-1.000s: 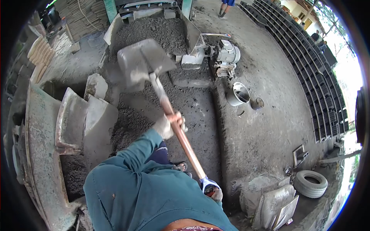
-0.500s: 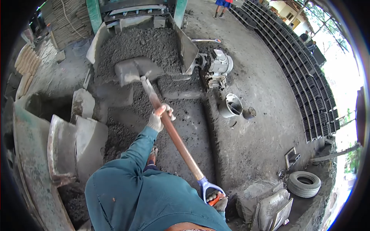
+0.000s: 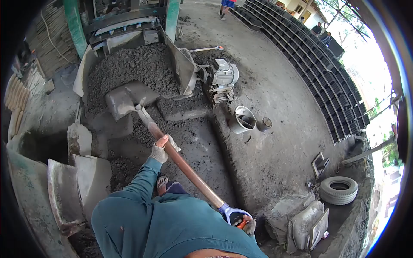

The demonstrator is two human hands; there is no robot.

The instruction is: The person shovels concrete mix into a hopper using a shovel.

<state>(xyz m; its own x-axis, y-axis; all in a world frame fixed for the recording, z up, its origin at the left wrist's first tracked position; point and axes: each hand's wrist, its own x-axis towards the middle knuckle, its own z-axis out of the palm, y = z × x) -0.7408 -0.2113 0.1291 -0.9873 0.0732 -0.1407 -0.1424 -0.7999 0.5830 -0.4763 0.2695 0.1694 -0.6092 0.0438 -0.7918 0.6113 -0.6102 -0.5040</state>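
Note:
A shovel (image 3: 189, 172) runs diagonally in front of me, from the heap at upper left down to my right side. Its wide grey blade (image 3: 129, 99) lies at the near edge of a heap of dark, crumbly material (image 3: 133, 69) in a metal hopper (image 3: 183, 73). My left hand (image 3: 165, 148), in a pale glove with bare fingertips, is wrapped round the brown shaft. Down at the blue and orange D-handle, my gloved right hand (image 3: 248, 225) is closed on the grip. Little or no material shows on the blade.
A grey motor (image 3: 224, 74) sits right of the hopper, near a bucket (image 3: 242, 120) and small pot (image 3: 265, 124). Curved metal plates (image 3: 92, 176) stand at left. Racks of dark blocks (image 3: 309, 77), a tyre (image 3: 339, 190) and stacked sacks (image 3: 297, 219) line the right. A person (image 3: 226, 8) stands far off.
My view has shifted, so the scene sits further left and mostly lower. The blade has drawn slightly back toward me from the heap. Both hands keep their hold on the shovel.

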